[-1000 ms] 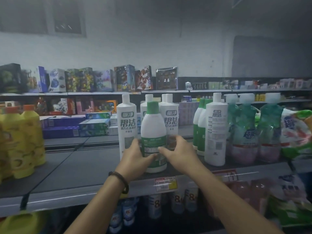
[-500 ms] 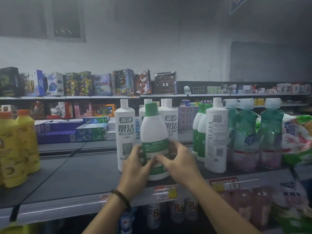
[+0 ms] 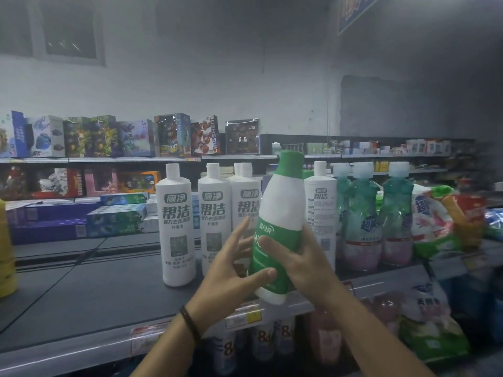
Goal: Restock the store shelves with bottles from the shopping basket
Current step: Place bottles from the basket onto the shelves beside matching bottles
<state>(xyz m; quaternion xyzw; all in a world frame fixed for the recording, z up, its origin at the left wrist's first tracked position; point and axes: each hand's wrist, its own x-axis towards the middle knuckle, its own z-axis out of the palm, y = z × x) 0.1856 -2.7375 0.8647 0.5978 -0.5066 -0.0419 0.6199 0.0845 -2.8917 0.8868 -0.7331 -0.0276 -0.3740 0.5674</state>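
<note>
Gripping the white plastic bottle with green cap and green label [image 3: 283, 202] around its lower half, the right hand [image 3: 296, 257] holds it tilted, cap leaning right, with the base over the front edge of the grey metal shelf [image 3: 95, 289]. The left hand [image 3: 231, 270] has a slack grip: its fingers are straight and spread, and the thumb touches the bottle's lower left side. Just behind stand tall white cylindrical bottles [image 3: 178, 227], upright on the shelf, with teal refill pouches with white caps [image 3: 362, 213] to their right.
</note>
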